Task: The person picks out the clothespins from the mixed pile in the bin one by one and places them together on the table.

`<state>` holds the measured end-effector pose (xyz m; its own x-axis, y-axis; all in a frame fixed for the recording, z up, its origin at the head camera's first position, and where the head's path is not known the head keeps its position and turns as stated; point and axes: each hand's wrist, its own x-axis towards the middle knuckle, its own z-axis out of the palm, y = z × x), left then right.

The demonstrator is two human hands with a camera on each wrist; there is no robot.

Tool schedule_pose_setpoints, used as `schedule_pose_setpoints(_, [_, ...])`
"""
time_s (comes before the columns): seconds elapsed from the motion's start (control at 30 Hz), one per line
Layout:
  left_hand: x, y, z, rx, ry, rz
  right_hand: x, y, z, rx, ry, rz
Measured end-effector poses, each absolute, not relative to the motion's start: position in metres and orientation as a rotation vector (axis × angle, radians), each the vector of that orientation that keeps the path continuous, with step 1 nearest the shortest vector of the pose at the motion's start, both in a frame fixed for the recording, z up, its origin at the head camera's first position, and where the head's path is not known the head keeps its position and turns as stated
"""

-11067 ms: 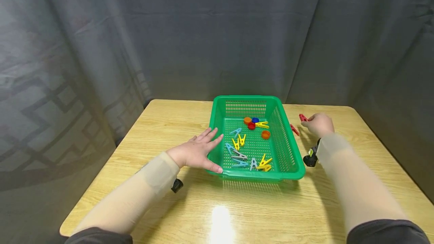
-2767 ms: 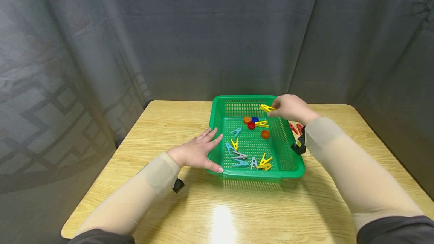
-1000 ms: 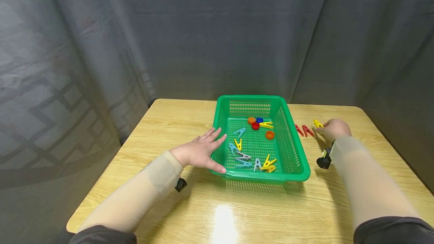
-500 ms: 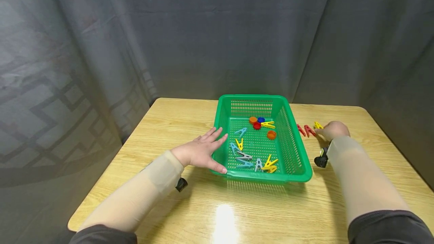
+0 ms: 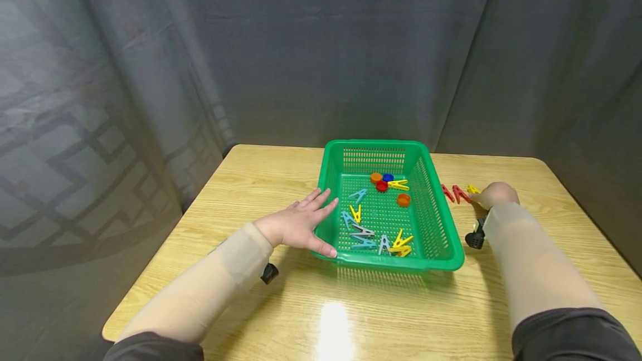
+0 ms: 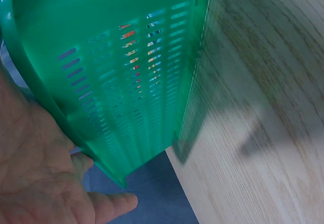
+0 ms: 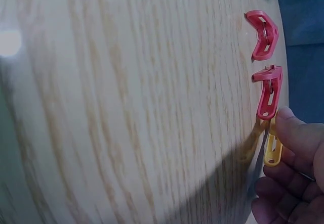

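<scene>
My left hand (image 5: 298, 227) lies with spread fingers on the near left corner of a green basket (image 5: 386, 262). In the left wrist view its palm and fingers border the basket's rim. On the table right of the basket, my right hand (image 5: 495, 195) pinches a yellow clothespin (image 7: 273, 150) between thumb and fingers, close to the wood. Beside it lie two red clothespins, one next to the basket (image 5: 448, 193) and one nearer the hand (image 5: 460, 194). In the head view the hand hides part of the yellow clothespin.
In the basket are several clothespins, among them a light blue one (image 5: 358, 195), a grey one (image 5: 363, 230) and a yellow one (image 5: 355, 213). Bottle caps, such as an orange one (image 5: 403, 200) and a blue one (image 5: 388, 177), lie there too. Grey curtains (image 5: 326, 54) hang behind the table.
A second red clothespin was set down beside the first. My right hand then took a yellow clothespin from the basket and lowered it beside the red pair. My left hand has stayed put.
</scene>
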<state>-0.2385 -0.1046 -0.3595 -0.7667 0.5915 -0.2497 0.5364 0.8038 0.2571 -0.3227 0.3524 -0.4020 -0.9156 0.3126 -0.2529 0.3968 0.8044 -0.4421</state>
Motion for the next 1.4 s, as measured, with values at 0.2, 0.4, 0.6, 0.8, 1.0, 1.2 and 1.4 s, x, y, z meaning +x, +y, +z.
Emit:
schedule_pose_setpoints(0.2, [-0.238, -0.104, -0.359, 0.877, 2.673, 0.239, -0.322, 0.355, -0.404, 0.585, 2.804, -0.718])
schedule_pose_setpoints(0.4, [-0.238, -0.104, -0.358, 0.886, 2.67, 0.256, -0.324, 0.359, -0.406, 0.621, 2.769, -0.735])
schedule_pose_setpoints(0.6, [-0.238, -0.104, -0.357, 0.885, 2.67, 0.252, -0.324, 0.361, -0.403, 0.602, 2.766, -0.69])
schedule_pose_setpoints(0.8, [-0.238, -0.104, -0.358, 0.881, 2.675, 0.249, -0.317, 0.361, -0.393, 0.493, 2.844, -0.655])
schedule_pose_setpoints(1.0, [-0.239, -0.105, -0.359, 0.867, 2.673, 0.246, -0.309, 0.354, -0.376, 0.441, 2.917, -0.693])
schedule_pose_setpoints(1.2, [-0.239, -0.105, -0.359, 0.877, 2.673, 0.253, -0.306, 0.353, -0.36, 0.34, 2.955, -0.74])
schedule_pose_setpoints(1.4, [-0.238, -0.106, -0.357, 0.876, 2.667, 0.269, -0.306, 0.343, -0.342, 0.269, 3.002, -0.781])
